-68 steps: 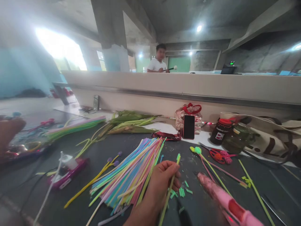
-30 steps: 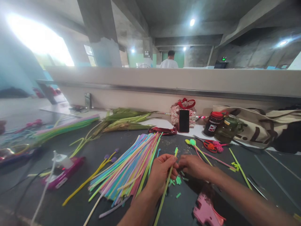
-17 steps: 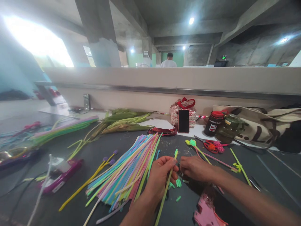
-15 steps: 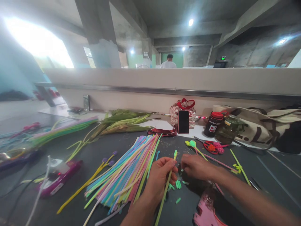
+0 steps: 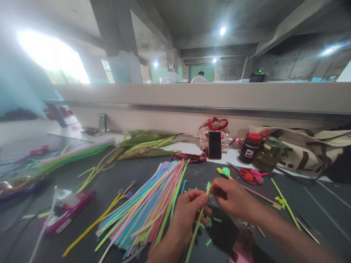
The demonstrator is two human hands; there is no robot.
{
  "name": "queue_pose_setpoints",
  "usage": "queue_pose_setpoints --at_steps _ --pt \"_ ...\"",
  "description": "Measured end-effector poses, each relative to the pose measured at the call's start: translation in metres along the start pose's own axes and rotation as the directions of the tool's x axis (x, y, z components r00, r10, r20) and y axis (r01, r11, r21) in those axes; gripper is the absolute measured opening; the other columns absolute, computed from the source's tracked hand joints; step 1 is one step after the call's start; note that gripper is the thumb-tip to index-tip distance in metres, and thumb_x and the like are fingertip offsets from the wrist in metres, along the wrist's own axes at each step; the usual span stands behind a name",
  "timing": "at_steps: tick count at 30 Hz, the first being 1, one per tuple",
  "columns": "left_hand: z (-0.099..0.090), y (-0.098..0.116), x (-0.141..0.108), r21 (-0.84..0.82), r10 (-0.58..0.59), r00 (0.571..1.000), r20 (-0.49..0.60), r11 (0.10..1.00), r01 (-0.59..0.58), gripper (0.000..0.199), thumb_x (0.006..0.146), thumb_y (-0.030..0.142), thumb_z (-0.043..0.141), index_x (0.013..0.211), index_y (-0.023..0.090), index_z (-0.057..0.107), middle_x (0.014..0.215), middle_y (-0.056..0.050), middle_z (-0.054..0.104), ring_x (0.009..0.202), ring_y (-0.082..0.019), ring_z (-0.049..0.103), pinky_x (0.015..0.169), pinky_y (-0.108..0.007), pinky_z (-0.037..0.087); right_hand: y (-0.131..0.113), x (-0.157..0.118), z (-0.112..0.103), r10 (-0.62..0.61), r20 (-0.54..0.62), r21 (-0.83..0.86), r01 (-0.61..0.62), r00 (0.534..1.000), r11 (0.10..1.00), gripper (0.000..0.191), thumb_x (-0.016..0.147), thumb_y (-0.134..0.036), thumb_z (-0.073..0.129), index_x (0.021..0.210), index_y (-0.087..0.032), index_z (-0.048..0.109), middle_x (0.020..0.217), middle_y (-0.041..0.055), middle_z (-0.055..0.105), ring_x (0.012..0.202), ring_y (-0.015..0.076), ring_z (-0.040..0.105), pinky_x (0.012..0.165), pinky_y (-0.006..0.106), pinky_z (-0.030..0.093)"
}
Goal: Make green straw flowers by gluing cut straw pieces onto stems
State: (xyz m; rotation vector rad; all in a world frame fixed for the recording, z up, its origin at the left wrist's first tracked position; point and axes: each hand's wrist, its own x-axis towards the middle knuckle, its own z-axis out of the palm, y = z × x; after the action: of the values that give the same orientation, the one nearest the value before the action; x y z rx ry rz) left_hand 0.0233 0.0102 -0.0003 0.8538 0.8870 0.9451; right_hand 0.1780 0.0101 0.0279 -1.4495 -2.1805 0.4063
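Observation:
My left hand [image 5: 190, 210] pinches a long yellow-green pipe cleaner [image 5: 195, 233] just below its upper end, where light green bits show. The fingertips of my right hand [image 5: 229, 195] are closed at that same end, touching or nearly touching it; what they hold is too small to make out. Short green pieces [image 5: 208, 242] lie scattered on the dark table under my hands. To the left of my left hand spreads a large bundle of multicoloured pipe cleaners [image 5: 148, 204]. A blurred pink tool [image 5: 242, 246] lies below my right forearm.
Behind stand a phone [image 5: 214, 145], a patterned bag [image 5: 204, 137], a dark red-lidded jar [image 5: 250, 148] and a green bottle [image 5: 266, 155]. Red-handled scissors [image 5: 246, 176] lie right of centre. Corn husks [image 5: 148, 144], a yellow stem [image 5: 95, 217] and a purple device [image 5: 65, 215] are at left.
My right hand has moved left and up against the tip of the pipe cleaner. My left hand still holds the stem. The view has shifted slightly.

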Motion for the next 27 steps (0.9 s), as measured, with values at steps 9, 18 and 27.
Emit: queue_pose_setpoints --at_steps 9,18,27 --pt "-0.004 -0.003 0.006 -0.065 -0.022 0.999 0.025 0.998 0.024 0.024 0.062 0.033 0.067 0.068 0.011 0.060 0.066 -0.004 0.062 0.046 -0.008 0.052 0.037 -0.016 0.039 0.003 0.010 0.005 0.052 -0.033 0.199 -0.045 0.998 0.979 0.024 0.060 -0.004 0.045 0.064 -0.018 0.064 0.063 -0.0021 0.060 0.062 0.0118 0.054 0.058 0.022 0.038" --pt "-0.001 0.002 -0.002 -0.200 -0.024 0.999 0.023 0.979 0.028 0.018 0.061 0.028 0.067 0.063 0.011 0.059 0.061 -0.002 0.061 0.045 -0.006 0.051 0.042 -0.016 0.037 -0.002 0.007 0.015 0.216 0.056 0.552 -0.211 0.975 0.807 0.011 0.067 -0.015 0.048 0.071 -0.016 0.058 0.054 -0.0039 0.055 0.045 0.0075 0.046 0.042 0.018 0.033" --pt "0.001 0.006 -0.007 -0.208 0.011 0.999 0.030 0.978 -0.005 0.016 0.066 0.026 0.061 0.063 0.012 0.056 0.060 -0.002 0.060 0.040 -0.004 0.047 0.033 -0.013 0.028 0.005 0.006 0.001 0.235 0.082 0.675 -0.228 0.968 0.702 0.013 0.069 -0.029 0.058 0.065 -0.016 0.058 0.049 -0.0060 0.049 0.041 0.0065 0.041 0.041 0.019 0.030"
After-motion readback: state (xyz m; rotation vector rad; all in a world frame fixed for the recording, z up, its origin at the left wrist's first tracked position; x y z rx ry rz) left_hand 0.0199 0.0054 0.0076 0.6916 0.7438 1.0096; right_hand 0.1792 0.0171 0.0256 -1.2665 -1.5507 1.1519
